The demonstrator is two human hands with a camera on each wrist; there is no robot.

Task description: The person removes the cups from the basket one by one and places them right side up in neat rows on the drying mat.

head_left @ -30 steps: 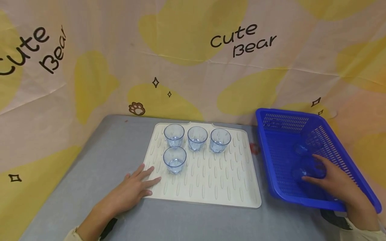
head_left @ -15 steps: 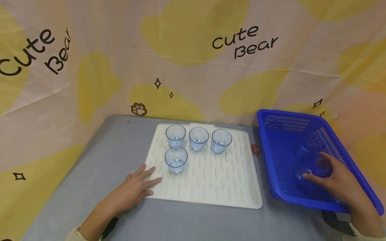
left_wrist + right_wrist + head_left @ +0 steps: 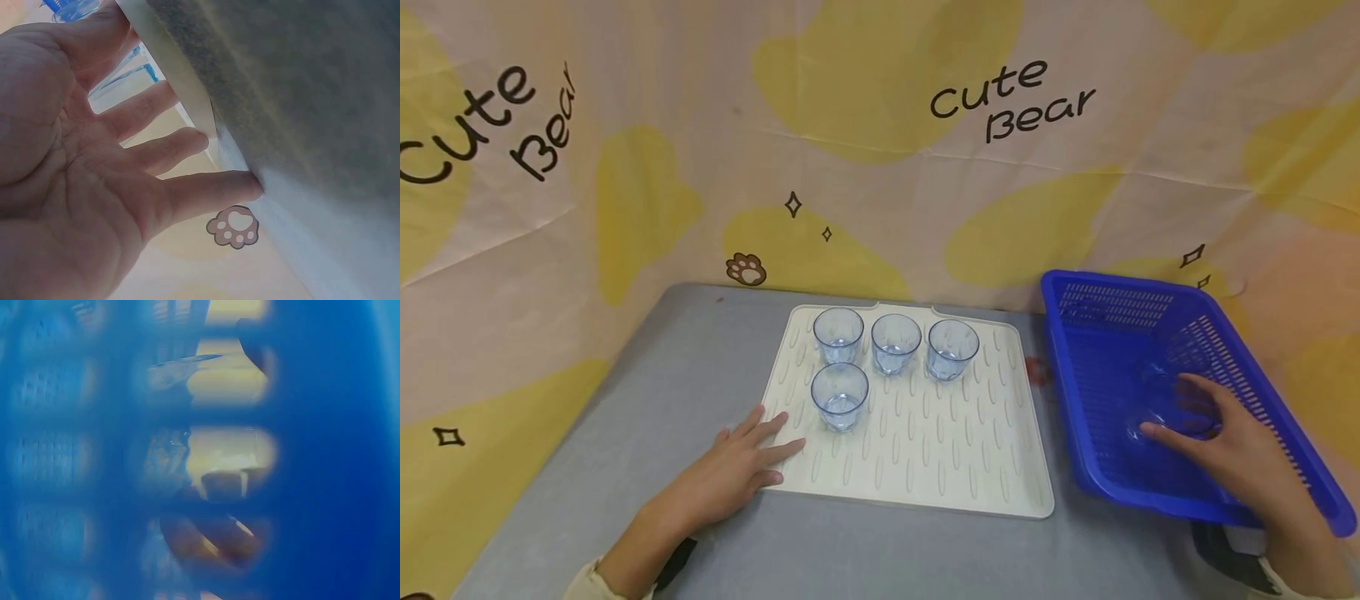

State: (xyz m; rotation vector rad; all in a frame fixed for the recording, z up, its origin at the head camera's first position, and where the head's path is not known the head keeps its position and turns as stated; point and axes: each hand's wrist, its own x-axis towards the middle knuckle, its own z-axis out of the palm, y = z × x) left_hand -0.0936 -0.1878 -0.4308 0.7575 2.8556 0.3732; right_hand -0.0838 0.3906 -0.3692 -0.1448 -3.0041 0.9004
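In the head view, my right hand [image 3: 1247, 450] reaches into the blue plastic basket [image 3: 1066, 408], thumb and fingers round a clear drinking glass [image 3: 1187, 412]. Another glass [image 3: 1153, 373] seems to lie just behind it, faint against the blue. The basket's slotted wall blurs most of the right wrist view, where curled fingers [image 3: 200, 540] show through the gaps. My left hand [image 3: 722, 479] rests with spread fingers on the left edge of a white ribbed draining mat [image 3: 925, 475]. Several bluish glasses stand upright on that mat, the closest glass [image 3: 839, 400] near my left fingertips.
Three glasses form a back row on the mat, among them the middle glass [image 3: 895, 346]. A grey tabletop [image 3: 880, 550] lies under everything. Behind it hangs a printed cloth [image 3: 865, 167]. The basket's raised rim stands right of the mat.
Inside the basket my right hand and its glass have shifted slightly, most recently a little to the left. My left hand and the glasses on the mat stay put; the head view shifts a little.
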